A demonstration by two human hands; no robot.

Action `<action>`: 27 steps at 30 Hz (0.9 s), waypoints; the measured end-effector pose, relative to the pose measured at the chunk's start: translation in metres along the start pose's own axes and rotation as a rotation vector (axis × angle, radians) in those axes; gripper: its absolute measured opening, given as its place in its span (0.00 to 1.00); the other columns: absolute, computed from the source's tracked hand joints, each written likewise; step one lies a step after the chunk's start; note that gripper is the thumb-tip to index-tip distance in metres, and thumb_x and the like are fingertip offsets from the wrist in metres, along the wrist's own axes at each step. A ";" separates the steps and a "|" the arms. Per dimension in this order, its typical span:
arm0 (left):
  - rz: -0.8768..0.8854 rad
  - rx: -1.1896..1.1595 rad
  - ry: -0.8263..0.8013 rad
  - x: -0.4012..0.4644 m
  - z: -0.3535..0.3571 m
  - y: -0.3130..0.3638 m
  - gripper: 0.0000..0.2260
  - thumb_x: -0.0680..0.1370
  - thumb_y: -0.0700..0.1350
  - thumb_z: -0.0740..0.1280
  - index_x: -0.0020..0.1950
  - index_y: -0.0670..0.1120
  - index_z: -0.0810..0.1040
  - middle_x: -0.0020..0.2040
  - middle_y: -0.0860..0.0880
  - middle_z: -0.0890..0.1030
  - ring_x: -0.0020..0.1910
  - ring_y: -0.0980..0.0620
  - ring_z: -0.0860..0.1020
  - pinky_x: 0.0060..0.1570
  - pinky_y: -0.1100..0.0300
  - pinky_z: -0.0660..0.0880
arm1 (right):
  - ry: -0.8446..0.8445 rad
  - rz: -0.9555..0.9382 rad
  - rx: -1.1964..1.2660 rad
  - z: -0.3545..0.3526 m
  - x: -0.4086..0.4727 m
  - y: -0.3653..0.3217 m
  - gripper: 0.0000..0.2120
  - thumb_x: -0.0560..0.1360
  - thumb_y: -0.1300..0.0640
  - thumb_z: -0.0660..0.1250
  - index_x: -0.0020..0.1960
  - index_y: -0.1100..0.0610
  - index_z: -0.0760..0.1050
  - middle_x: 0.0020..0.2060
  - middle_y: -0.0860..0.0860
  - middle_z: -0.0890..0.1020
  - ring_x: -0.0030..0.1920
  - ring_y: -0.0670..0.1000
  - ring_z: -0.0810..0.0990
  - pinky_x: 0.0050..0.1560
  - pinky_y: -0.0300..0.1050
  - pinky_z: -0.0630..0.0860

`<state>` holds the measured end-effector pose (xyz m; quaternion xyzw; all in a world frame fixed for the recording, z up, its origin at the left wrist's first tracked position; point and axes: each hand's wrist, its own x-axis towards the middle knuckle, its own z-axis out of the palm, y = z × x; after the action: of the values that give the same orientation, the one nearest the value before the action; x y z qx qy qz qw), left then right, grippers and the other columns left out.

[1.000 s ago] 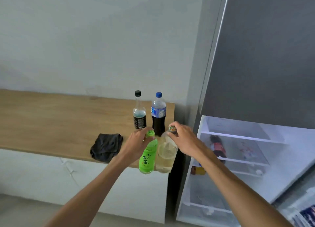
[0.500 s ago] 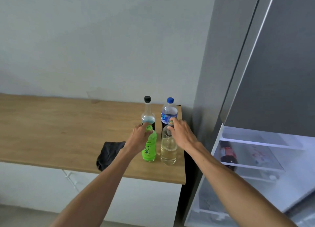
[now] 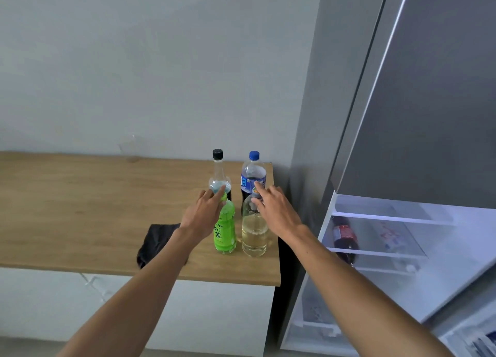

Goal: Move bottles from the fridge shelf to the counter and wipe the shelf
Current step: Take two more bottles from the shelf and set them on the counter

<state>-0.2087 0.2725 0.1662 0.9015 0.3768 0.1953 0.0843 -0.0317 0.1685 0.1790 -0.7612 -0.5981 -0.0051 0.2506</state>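
- The green bottle [image 3: 225, 228] and the pale bottle [image 3: 254, 230] stood on the counter [image 3: 80, 209], near the fridge [image 3: 402, 222].
- Left hand [image 3: 202, 215] and right hand [image 3: 276, 211] hung loose-fingered at their caps, gripping nothing.

— What do you have on the wooden worktop [image 3: 67, 209]?

— Four bottles stand at your right end of it, in two rows. In front, the green tea bottle [image 3: 225, 230] stands left of the clear bottle of pale yellow liquid [image 3: 254, 229], just beside it. Behind them, near the wall, the clear black-capped bottle [image 3: 219, 172] is left of the blue-capped dark soda bottle [image 3: 252, 178].

— And the dark crumpled cloth [image 3: 157, 241]?

— Left of the front row, near the front edge, partly under your left forearm.

— The fridge?

— The open grey fridge [image 3: 429, 115] stands right of the worktop. One red-labelled dark bottle [image 3: 345, 237] lies on a glass fridge shelf [image 3: 389, 253] inside.
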 end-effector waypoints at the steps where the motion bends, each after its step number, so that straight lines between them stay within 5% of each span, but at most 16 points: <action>1: -0.001 0.000 0.006 -0.002 -0.001 0.001 0.21 0.82 0.48 0.56 0.75 0.48 0.61 0.59 0.41 0.75 0.60 0.42 0.70 0.43 0.44 0.75 | -0.002 -0.005 -0.008 0.000 0.000 0.000 0.26 0.83 0.49 0.58 0.77 0.57 0.60 0.60 0.59 0.76 0.63 0.57 0.71 0.63 0.51 0.72; 14: -0.052 0.008 0.050 -0.024 -0.006 0.010 0.23 0.79 0.49 0.62 0.74 0.47 0.64 0.61 0.46 0.76 0.60 0.45 0.71 0.47 0.48 0.75 | -0.042 -0.008 0.118 -0.013 -0.011 0.007 0.25 0.82 0.51 0.59 0.78 0.50 0.60 0.63 0.54 0.76 0.65 0.55 0.72 0.61 0.51 0.73; 27: 0.008 0.042 0.090 -0.086 0.018 0.080 0.20 0.76 0.50 0.66 0.67 0.46 0.72 0.55 0.47 0.80 0.57 0.44 0.75 0.43 0.50 0.76 | -0.050 0.020 0.169 -0.045 -0.104 0.051 0.21 0.82 0.49 0.59 0.74 0.46 0.66 0.42 0.45 0.75 0.42 0.45 0.74 0.44 0.44 0.74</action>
<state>-0.2048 0.1550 0.1486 0.8949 0.3808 0.2281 0.0473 -0.0014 0.0482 0.1674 -0.7431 -0.5949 0.0671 0.2991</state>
